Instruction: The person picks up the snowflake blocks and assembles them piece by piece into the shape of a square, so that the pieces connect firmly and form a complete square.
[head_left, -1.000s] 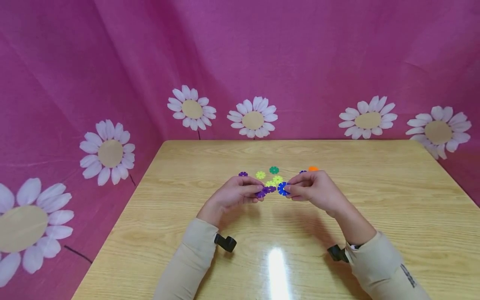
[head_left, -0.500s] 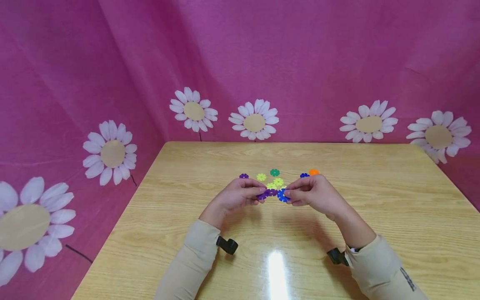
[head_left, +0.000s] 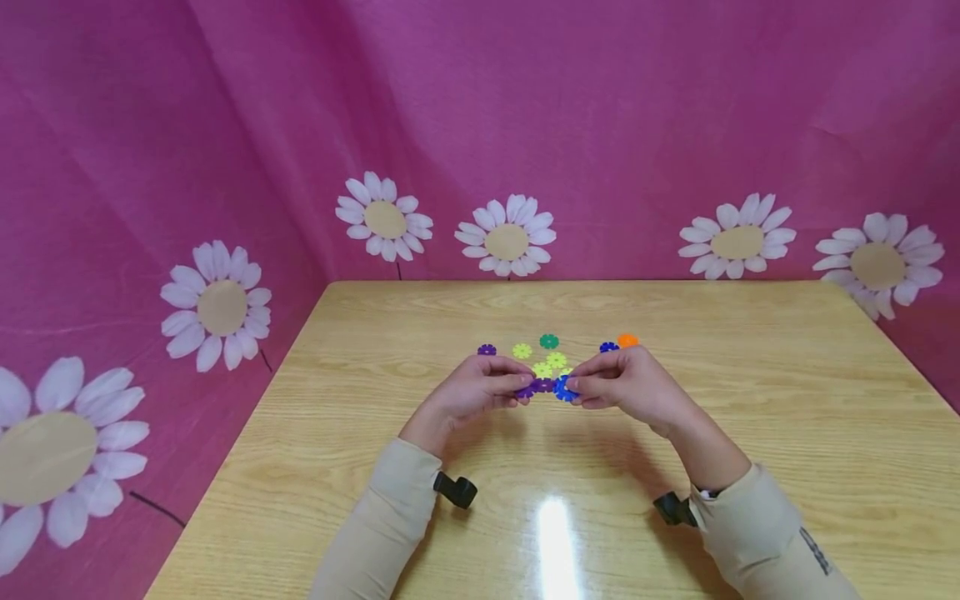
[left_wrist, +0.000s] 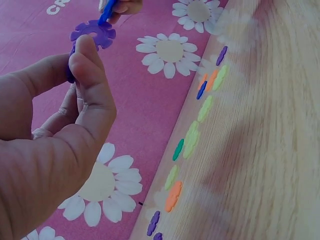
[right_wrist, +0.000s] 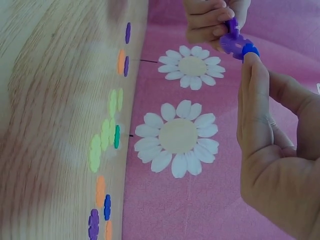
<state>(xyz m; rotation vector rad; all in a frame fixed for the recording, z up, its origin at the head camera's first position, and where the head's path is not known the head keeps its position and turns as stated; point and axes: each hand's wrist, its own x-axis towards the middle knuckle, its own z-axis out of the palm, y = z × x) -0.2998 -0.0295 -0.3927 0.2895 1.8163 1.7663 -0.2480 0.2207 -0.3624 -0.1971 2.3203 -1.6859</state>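
Left grip: a purple disc is pinched between thumb and fingers, pretty much edge-on in both wrist views.
Second purple disc: joined to the first one and set crosswise to it, so its notched face is shown to both wrist cams.
Right grip: a blue disc is pinched by its near side, thumb on it.
Where they meet: blue is brought right up to the rim of the second purple one; whether it's slotted in can't be told from here.
Height: the joined bits are held up off the surface, roughly midway between the two hands, shadows cast below.
Loose stuff behind: a purple piece is seen past the left hand, then a yellow one, with more yellows bunched nearby and a green one farther back.
Right end: a dark blue piece is found just beside an orange one.
Arms: beige sleeves are worn, with black mounts at the wrists.
Backdrop: pink cloth, printed with white daisies.
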